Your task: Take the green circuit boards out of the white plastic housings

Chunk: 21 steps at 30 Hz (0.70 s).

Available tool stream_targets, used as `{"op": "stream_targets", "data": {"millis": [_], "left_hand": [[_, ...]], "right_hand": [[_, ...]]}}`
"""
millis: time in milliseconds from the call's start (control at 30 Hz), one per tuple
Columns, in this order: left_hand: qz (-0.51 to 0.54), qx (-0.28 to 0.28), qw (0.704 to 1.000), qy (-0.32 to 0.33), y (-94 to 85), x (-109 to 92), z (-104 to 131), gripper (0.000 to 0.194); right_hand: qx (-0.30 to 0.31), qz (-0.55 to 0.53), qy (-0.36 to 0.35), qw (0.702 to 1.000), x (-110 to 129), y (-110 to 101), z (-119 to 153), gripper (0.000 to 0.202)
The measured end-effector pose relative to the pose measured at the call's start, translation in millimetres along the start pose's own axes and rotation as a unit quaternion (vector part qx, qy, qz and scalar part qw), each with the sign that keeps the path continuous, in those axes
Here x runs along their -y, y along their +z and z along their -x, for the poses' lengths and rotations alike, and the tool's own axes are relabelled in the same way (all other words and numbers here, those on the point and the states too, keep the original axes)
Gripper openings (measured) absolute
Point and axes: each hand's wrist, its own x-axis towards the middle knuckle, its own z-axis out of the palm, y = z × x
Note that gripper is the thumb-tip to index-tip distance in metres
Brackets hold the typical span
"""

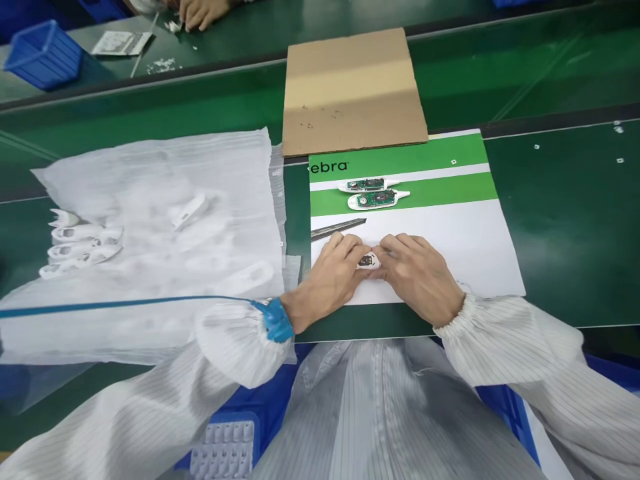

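Between my fingers is a small white plastic housing (369, 261) with dark electronic parts showing in its middle; its ends are covered by the fingers. My left hand (341, 263) grips it from the left, a blue strap around that wrist. From the right my right hand (413, 270) is closed on the same housing. Just above the left hand lie dark metal tweezers (340, 228). Farther up the green and white sheet (480, 247) are two white half-shells with green circuit boards, an upper one (367, 185) and a lower one (377, 199).
White foam sheeting (150, 173) at left carries several white plastic shells (83, 250). A cardboard piece (353, 93) stands behind the sheet. A blue cord (125, 307) crosses the foam. Across the bench are a blue bin (44, 55) and another person's hand (203, 12).
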Motion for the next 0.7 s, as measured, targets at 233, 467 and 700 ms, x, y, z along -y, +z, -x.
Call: {"op": "stream_targets", "data": {"millis": [233, 467, 700], "left_hand": [[0.035, -0.06, 0.997, -0.025, -5.8, 16, -28, 0.034], [-0.057, -0.018, 0.998, 0.023, -3.9, 27, -44, 0.033], [0.015, -0.025, 0.999, -0.015, 5.4, 19, -24, 0.031]], "right_hand": [[-0.032, -0.071, 0.042, 0.996, 3, 10, 8, 0.027], [-0.066, -0.156, 0.088, 0.982, 12, 3, -2, 0.017], [-0.071, -0.286, 0.193, 0.936, 15, 11, 17, 0.028]]}}
